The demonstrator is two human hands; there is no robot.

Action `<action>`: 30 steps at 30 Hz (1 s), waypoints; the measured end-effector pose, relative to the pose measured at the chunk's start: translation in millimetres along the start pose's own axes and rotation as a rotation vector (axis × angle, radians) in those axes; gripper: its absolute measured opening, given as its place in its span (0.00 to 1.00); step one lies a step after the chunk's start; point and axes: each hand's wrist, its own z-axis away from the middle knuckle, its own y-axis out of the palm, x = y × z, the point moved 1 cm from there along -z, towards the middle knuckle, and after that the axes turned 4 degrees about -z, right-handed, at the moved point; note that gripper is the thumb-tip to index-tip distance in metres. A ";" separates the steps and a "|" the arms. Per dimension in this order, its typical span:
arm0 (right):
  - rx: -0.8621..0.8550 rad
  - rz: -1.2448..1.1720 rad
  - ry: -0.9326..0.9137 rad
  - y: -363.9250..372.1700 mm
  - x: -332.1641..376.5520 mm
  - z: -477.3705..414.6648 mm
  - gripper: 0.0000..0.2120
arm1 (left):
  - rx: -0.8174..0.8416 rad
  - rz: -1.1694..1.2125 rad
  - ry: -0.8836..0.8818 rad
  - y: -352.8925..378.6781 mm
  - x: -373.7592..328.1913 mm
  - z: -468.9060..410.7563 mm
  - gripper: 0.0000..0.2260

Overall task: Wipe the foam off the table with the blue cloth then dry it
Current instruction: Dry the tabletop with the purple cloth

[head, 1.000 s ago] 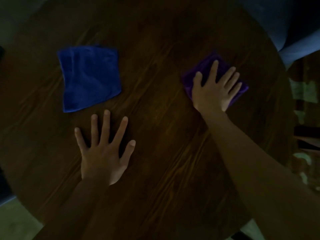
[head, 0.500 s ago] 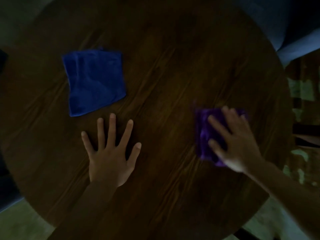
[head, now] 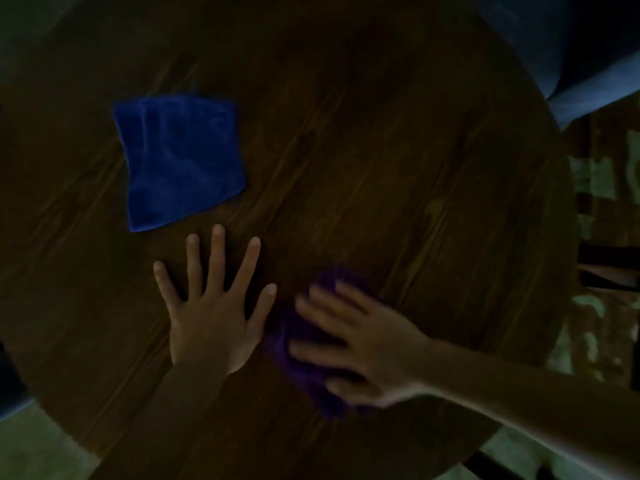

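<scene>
The blue cloth (head: 181,159) lies flat and folded on the round dark wooden table (head: 398,140), at its left, with no hand on it. My left hand (head: 213,308) rests palm down on the wood just below that cloth, fingers spread, holding nothing. My right hand (head: 363,344) presses flat on a purple cloth (head: 304,362) right beside the left hand's thumb; hand and cloth are blurred by motion. The scene is dim and I see no foam on the wood.
A pale blue upholstered seat (head: 568,46) stands past the table's far right edge. Patterned floor (head: 602,188) shows to the right, and the table's near rim curves along the bottom.
My right hand has swept the purple cloth from the far right of the table toward me and leftward, ending next to my left hand. The left hand and blue cloth stayed put.
</scene>
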 end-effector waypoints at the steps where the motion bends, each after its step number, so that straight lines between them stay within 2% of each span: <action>1: 0.059 0.020 -0.137 8.3 10.8 18.1 0.36 | 0.002 0.001 -0.004 -1.0 -0.6 -0.4 0.31; 3: 0.124 0.038 -0.310 8.9 -5.3 31.5 0.36 | 0.005 0.005 -0.016 -2.2 -1.2 -1.0 0.31; 4: 0.118 0.044 -0.319 3.9 -25.4 27.3 0.36 | 0.006 0.008 -0.017 -2.3 -1.2 -0.9 0.31; 6: 0.039 0.041 -0.209 -17.2 -78.5 8.3 0.34 | 0.012 0.014 -0.010 -1.8 -1.1 -1.5 0.31; 8: -0.076 0.092 0.032 -41.2 -135.4 -11.7 0.33 | 0.012 0.012 -0.010 -1.3 -0.5 -2.2 0.31; 10: -0.159 0.070 0.442 -60.8 -174.1 -31.5 0.34 | 0.008 0.011 -0.012 -1.3 -0.3 -1.8 0.31; 12: -0.250 -0.009 0.836 -66.9 -181.7 -58.2 0.34 | -0.003 0.015 -0.011 -1.1 -0.2 -0.8 0.31; 14: -0.287 -0.038 0.992 -62.6 -156.9 -80.0 0.35 | -0.011 0.017 -0.004 -1.0 0.3 0.3 0.31; 16: -0.296 -0.021 0.873 -47.8 -113.7 -82.5 0.35 | -0.019 0.020 -0.001 -0.4 1.4 0.6 0.31; 21: -0.149 -0.030 0.322 4.5 20.6 -32.3 0.35 | -0.027 0.028 0.012 1.2 0.9 0.8 0.28; 23: -0.055 -0.022 0.097 17.1 49.8 -8.6 0.34 | -0.033 0.021 0.004 1.7 0.9 1.1 0.26; 25: 0.042 0.012 -0.179 14.6 44.1 0.9 0.35 | -0.040 0.012 -0.008 2.4 0.3 0.5 0.26; 27: 0.115 0.036 -0.364 0.7 11.9 -7.9 0.35 | -0.038 0.009 -0.008 3.4 -0.1 -0.4 0.26; 28: 0.123 0.049 -0.387 -9.5 -11.5 -17.7 0.35 | -0.036 0.009 -0.008 3.5 -0.2 -1.0 0.26; 30: 0.059 0.075 -0.297 -31.3 -68.7 -40.8 0.34 | -0.028 0.005 -0.004 3.1 0.2 -1.1 0.26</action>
